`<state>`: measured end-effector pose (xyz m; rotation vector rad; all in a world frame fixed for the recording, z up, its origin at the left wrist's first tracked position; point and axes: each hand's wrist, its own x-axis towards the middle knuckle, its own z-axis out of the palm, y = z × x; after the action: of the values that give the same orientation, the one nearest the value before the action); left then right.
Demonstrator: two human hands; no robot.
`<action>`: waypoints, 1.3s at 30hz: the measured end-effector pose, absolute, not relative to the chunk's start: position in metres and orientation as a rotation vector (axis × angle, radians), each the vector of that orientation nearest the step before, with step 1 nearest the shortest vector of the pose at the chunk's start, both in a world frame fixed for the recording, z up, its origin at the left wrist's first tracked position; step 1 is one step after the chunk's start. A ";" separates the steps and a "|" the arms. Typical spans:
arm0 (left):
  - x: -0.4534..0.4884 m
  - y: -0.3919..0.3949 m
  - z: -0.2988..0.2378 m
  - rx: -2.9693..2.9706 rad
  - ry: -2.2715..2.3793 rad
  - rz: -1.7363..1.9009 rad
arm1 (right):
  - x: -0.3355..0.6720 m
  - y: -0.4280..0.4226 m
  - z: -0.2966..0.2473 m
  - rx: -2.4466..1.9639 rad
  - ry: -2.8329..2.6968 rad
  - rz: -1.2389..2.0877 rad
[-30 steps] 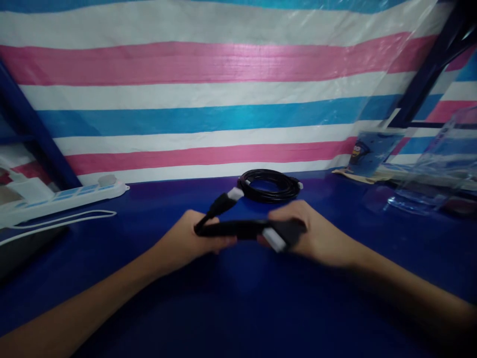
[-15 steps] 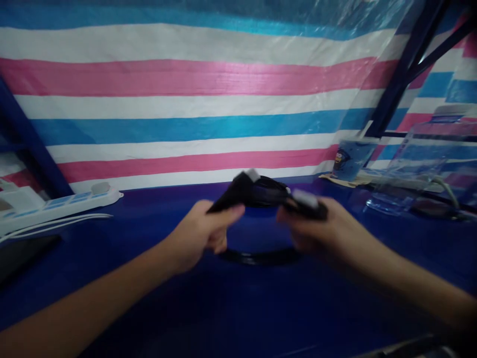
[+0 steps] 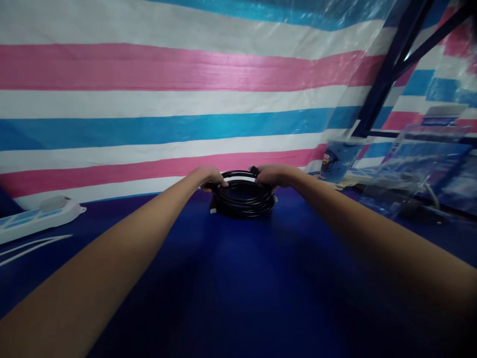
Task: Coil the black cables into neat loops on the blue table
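A coiled black cable (image 3: 244, 211) lies at the back of the blue table, near the striped sheet. My left hand (image 3: 211, 178) is closed on the coil's left side, thumb on top. On the right side, my right hand (image 3: 274, 176) grips the coil too, and a dark plug end (image 3: 254, 170) pokes out by its fingers. Another connector with a pale metal tip (image 3: 213, 210) shows low on the coil's left. Both arms stretch far forward. The undersides of my fingers are hidden.
At left are a white power strip (image 3: 40, 219) and thin white cords (image 3: 35, 244). Back right stands a blue cup (image 3: 337, 160) with a cartoon figure, beside a clear plastic container (image 3: 413, 164). A dark blue metal frame post (image 3: 387, 74) rises behind them.
Both hands have gone forward with the held cable ends and loop, which now sit together with the coil at the back. The view has shifted slightly to the right.
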<state>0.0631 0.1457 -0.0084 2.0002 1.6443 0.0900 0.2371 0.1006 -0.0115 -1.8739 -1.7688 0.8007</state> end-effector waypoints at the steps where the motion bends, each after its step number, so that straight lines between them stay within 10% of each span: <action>1: 0.065 0.148 -0.010 2.004 1.658 0.058 | 0.237 0.106 -0.012 -1.973 -1.872 0.729; 39: 0.039 0.124 -0.045 2.782 1.458 0.492 | 0.267 0.104 -0.036 -2.089 -2.144 -0.034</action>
<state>0.0392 0.1242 -0.0446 2.7824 1.4581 0.4917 0.2666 0.1041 -0.0364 -2.0893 -2.1435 -0.0338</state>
